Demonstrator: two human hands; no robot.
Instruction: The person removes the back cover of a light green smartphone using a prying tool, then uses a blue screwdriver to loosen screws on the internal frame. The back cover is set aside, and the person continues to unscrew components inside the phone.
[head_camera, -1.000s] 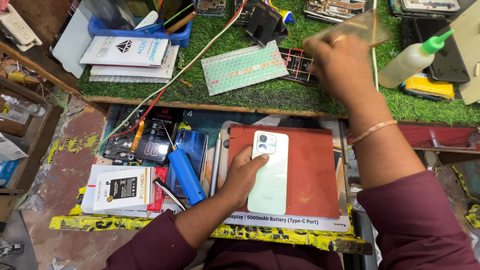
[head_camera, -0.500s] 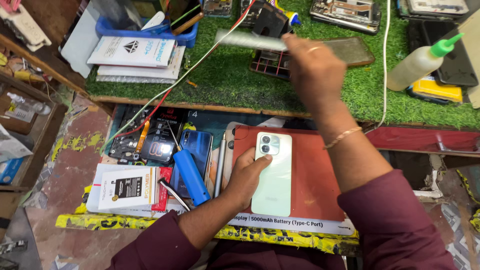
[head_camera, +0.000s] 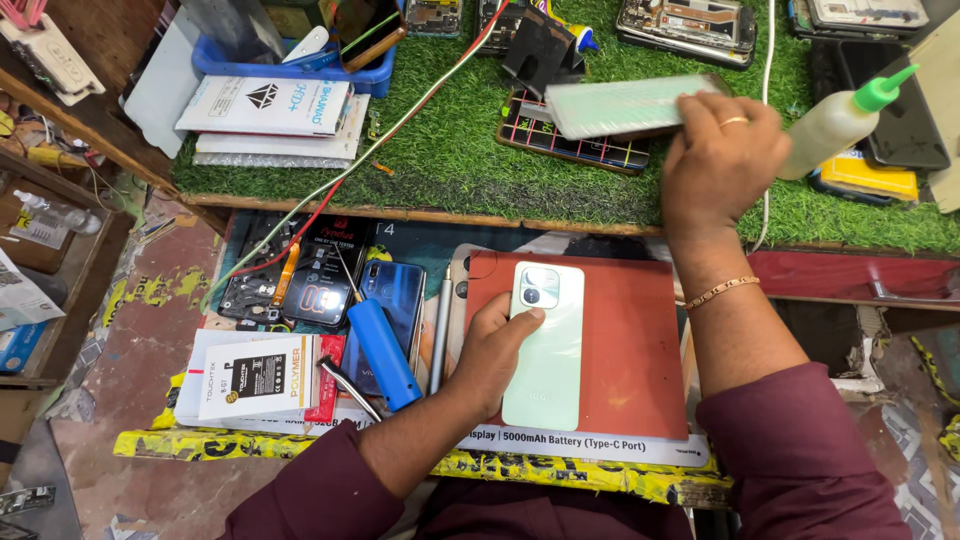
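A pale green phone (head_camera: 545, 350) lies back-up on a red mat (head_camera: 620, 340). My left hand (head_camera: 495, 350) rests on the phone's left edge, thumb on its back near the camera block. My right hand (head_camera: 720, 170) is raised over the green turf shelf (head_camera: 450, 160) and grips a flat whitish-green rectangular sheet (head_camera: 620, 105) by its right end, holding it level above a dark gridded pad (head_camera: 575, 150).
Blue screwdriver handle (head_camera: 383, 355), tweezers, a blue phone (head_camera: 390, 295) and a lit tester board (head_camera: 315, 290) lie left of the mat. White boxes (head_camera: 260, 375) sit at lower left. A green-capped squeeze bottle (head_camera: 840, 120), phone parts and a blue tray (head_camera: 290, 60) crowd the shelf.
My right hand picked the flat sheet up off the turf and carried it right, level above the gridded pad. My left hand stayed on the phone.
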